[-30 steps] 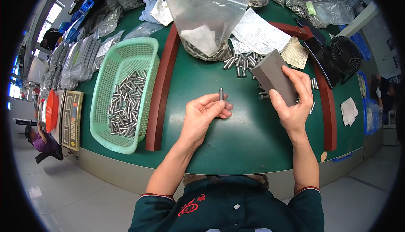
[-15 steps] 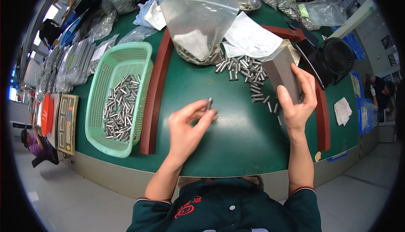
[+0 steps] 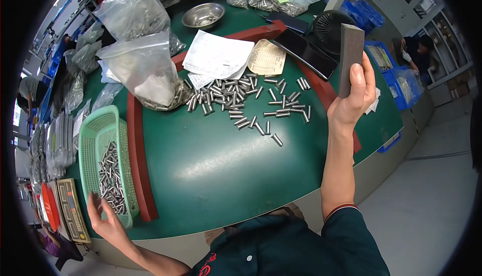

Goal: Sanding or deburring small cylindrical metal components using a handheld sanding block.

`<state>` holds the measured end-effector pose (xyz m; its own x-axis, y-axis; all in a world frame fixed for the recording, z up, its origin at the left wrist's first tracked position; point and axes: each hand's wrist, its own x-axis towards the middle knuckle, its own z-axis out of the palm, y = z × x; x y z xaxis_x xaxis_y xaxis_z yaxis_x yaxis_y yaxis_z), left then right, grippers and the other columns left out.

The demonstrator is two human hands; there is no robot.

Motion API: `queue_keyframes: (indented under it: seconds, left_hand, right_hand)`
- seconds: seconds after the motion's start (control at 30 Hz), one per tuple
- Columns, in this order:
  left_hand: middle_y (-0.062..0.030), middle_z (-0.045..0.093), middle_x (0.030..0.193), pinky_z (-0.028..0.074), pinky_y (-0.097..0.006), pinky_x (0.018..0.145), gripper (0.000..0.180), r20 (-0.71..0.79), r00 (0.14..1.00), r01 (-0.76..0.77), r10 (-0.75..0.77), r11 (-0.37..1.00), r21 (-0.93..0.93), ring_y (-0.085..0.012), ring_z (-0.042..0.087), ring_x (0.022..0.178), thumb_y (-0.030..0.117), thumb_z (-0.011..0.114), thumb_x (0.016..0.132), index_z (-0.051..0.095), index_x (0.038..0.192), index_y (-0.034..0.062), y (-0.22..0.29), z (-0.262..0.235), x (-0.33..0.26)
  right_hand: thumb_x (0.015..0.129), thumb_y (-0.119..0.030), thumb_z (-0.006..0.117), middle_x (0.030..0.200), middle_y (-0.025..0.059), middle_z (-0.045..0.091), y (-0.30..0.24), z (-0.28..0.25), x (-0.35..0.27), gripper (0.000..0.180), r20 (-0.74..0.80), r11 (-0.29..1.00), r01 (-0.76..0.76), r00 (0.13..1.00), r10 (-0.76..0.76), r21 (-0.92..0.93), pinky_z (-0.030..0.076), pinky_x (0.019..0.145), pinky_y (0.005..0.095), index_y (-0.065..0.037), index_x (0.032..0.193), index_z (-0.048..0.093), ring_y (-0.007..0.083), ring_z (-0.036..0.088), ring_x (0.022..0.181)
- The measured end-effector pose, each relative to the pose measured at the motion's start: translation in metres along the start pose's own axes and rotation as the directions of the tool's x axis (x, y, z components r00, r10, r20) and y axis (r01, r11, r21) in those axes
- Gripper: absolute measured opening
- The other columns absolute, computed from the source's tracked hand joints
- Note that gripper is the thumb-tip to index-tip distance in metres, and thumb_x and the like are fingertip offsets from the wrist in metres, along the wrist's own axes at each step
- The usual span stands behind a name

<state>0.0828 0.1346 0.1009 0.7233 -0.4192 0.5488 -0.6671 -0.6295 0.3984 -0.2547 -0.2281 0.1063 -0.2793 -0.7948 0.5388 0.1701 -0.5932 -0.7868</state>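
Note:
My left hand [image 3: 108,222] is over the near end of a green plastic basket [image 3: 131,195]. Its thumb and fingers are apart, and I see nothing between them. Many short metal pins [image 3: 111,175] lie heaped inside the basket. Off to the right, my right hand [image 3: 354,95] grips a dark grey rectangular block [image 3: 351,50], held upright above the red wooden bar and beside the black fan. A loose pile of similar metal pins [image 3: 226,92] is spread on the green table, with one single pin [image 3: 276,140] nearest me.
Red bars [image 3: 140,175] frame the work area on the green table [image 3: 211,175]. Behind the pins lie paper sheets [image 3: 218,55], a bulging plastic bag [image 3: 145,70] and a metal bowl [image 3: 203,16]. A phone-like black slab [image 3: 306,54] leans near the fan [image 3: 333,27]. A scale [image 3: 73,209] stands left.
My left hand has moved from mid-table to the basket, and the pin it held no longer shows in it. My right hand still holds the block, now more upright. The view has turned rightward.

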Motion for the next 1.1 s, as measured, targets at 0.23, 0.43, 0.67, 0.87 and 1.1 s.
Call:
queue_keyframes:
  seconds: [0.23, 0.43, 0.67, 0.87, 1.1]
  left_hand:
    - [-0.0143, 0.061, 0.105, 0.047, -0.033, 0.082, 0.03, -0.016, 0.987, -0.164, 0.163, 0.981, -0.1, -0.0246, 0.06, 0.095, -0.001, 0.059, 0.089, 0.059, 0.118, -0.0048, 0.066, 0.012, -0.003]
    - [-0.0136, 0.061, 0.084, 0.047, -0.036, 0.07, 0.024, 0.146, 0.854, -0.418, 0.5, 0.824, -0.383, -0.028, 0.059, 0.077, -0.009, 0.065, 0.074, 0.066, 0.097, -0.0016, 0.163, 0.054, -0.009]
    - [-0.0107, 0.06, 0.067, 0.043, -0.039, 0.063, 0.004, 0.28, 0.718, -0.446, 0.637, 0.73, -0.517, -0.0293, 0.059, 0.066, 0.006, 0.067, 0.078, 0.066, 0.079, 0.0028, 0.212, 0.137, -0.01]
    - [-0.011, 0.06, 0.068, 0.043, -0.042, 0.065, 0.008, 0.281, 0.675, -0.485, 0.683, 0.697, -0.528, -0.0316, 0.059, 0.07, 0.008, 0.07, 0.075, 0.064, 0.074, 0.0023, 0.239, 0.188, -0.013]
    - [-0.0079, 0.056, 0.073, 0.041, -0.039, 0.07, 0.021, 0.25, 0.686, -0.57, 0.684, 0.718, -0.399, -0.027, 0.054, 0.077, 0.02, 0.08, 0.066, 0.065, 0.071, 0.005, 0.258, 0.211, -0.013]
  right_hand:
    - [0.083, -0.017, 0.062, 0.105, 0.015, 0.064, -0.004, 0.002, -0.002, 0.048, 0.0, 0.998, 0.005, 1.0, -0.005, 0.058, 0.051, 0.081, 0.0271, 0.01, 0.122, 0.055, 0.0158, 0.062, 0.091]
    - [0.08, -0.016, 0.066, 0.106, 0.0128, 0.062, 0.013, 0.008, -0.012, 0.047, 0.045, 1.0, -0.013, 0.999, 0.012, 0.015, 0.05, 0.083, 0.0287, 0.008, 0.12, 0.057, 0.0165, 0.06, 0.093]
    - [0.08, -0.02, 0.066, 0.116, 0.0126, 0.055, 0.024, 0.008, -0.016, 0.049, 0.153, 0.947, 0.197, 0.975, -0.161, -0.254, 0.045, 0.092, 0.0327, 0.004, 0.122, 0.059, 0.0194, 0.056, 0.103]
    - [0.077, -0.021, 0.068, 0.115, 0.0134, 0.055, 0.021, 0.009, -0.017, 0.051, 0.168, 0.939, 0.202, 0.973, -0.16, -0.279, 0.044, 0.093, 0.0342, 0.004, 0.12, 0.06, 0.0214, 0.055, 0.105]
    - [0.07, -0.018, 0.075, 0.11, 0.0115, 0.056, 0.026, 0.007, -0.013, 0.051, 0.137, 0.939, 0.237, 0.968, -0.209, -0.25, 0.051, 0.079, 0.0322, 0.001, 0.116, 0.063, 0.0209, 0.059, 0.096]
